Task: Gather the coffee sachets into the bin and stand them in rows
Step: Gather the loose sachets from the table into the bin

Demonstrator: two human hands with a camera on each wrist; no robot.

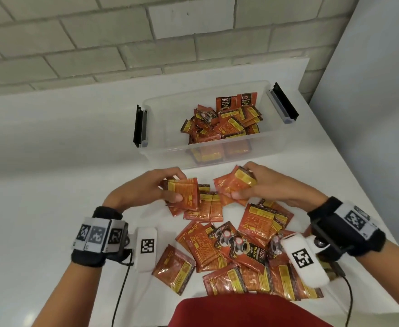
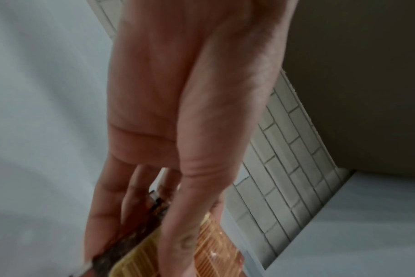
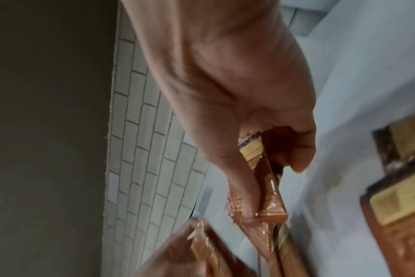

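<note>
Two sachet bundles, one pinched in left hand, one in right hand: edges best squared within each grip before being stood in bin beyond.

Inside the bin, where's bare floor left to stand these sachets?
The bin's left half, from the left latch to the heap, is bare. The right half is crowded with loose sachets. Table left of the left hand is bare too.
</note>
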